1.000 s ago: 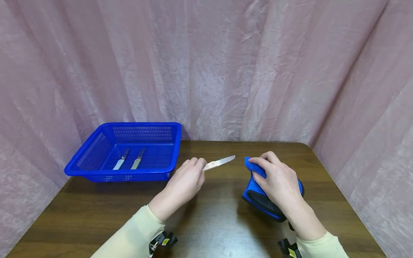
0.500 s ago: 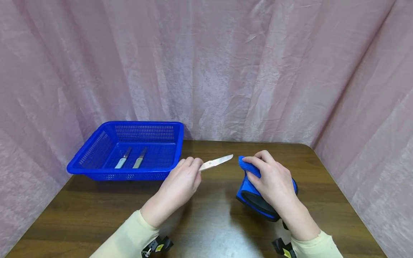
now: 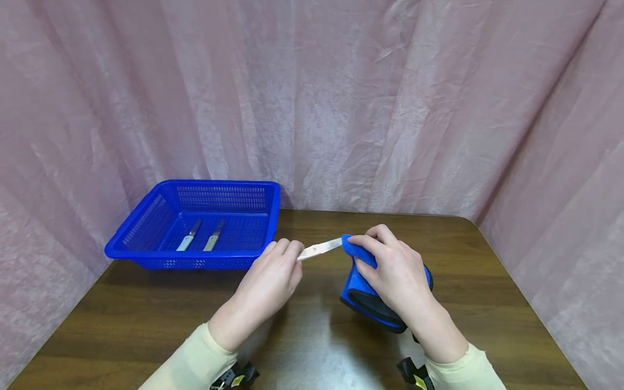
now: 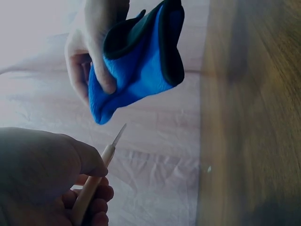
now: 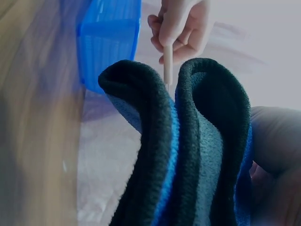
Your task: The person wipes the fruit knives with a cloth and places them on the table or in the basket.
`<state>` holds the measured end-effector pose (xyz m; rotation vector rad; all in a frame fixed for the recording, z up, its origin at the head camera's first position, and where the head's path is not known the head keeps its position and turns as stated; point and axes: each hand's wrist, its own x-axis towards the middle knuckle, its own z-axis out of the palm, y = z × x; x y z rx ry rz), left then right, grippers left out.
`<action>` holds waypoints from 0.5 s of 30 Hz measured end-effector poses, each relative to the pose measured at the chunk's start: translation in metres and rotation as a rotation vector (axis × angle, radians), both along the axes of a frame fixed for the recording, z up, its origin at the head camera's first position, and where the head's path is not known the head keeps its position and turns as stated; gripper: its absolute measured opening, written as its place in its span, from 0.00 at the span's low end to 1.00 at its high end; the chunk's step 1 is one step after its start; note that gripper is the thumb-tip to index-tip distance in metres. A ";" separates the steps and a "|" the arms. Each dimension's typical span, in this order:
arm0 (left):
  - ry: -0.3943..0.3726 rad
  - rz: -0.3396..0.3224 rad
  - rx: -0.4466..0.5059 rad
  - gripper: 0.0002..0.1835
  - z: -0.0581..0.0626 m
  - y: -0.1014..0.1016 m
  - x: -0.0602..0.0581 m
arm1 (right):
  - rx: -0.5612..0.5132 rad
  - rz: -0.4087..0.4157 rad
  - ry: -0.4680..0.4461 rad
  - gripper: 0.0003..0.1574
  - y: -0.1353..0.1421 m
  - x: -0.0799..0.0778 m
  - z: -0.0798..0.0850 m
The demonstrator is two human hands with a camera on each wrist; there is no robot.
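Note:
My left hand [image 3: 270, 276] grips a small knife [image 3: 320, 248] by its pale handle, with the blade pointing right. My right hand [image 3: 392, 265] pinches a folded blue cloth [image 3: 358, 283] with black edging, thumb on one side and fingers on the other. In the head view the blade's tip meets the cloth's pinched end. From the left wrist, the knife [image 4: 94, 183] appears just short of the cloth [image 4: 141, 80], so I cannot tell whether they touch. In the right wrist view, the cloth's open black-edged folds [image 5: 183, 155] partly hide the blade.
A blue perforated plastic basket [image 3: 214, 262] stands at the back left of the wooden table [image 3: 487, 281]. Inside lie two small knives, one white-handled [image 3: 185, 242] and one with a cream handle [image 3: 211, 241]. A pink curtain [image 3: 331, 108] hangs behind the table.
My right hand has moved left with the cloth, closing the gap to the blade in the head view. The left hand keeps its grip on the knife and has shifted slightly left.

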<state>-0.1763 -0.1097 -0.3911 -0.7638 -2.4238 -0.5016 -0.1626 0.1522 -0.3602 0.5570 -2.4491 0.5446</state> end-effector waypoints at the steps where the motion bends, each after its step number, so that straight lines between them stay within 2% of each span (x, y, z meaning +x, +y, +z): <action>1: 0.004 0.003 -0.001 0.09 0.001 0.000 0.000 | 0.001 0.007 0.003 0.22 -0.002 0.000 0.001; 10: 0.048 0.020 -0.011 0.10 0.006 0.003 0.002 | 0.010 0.059 0.030 0.23 -0.019 -0.003 0.003; 15: 0.068 0.006 0.005 0.10 0.007 0.002 0.003 | 0.021 0.088 0.051 0.24 -0.026 -0.004 0.005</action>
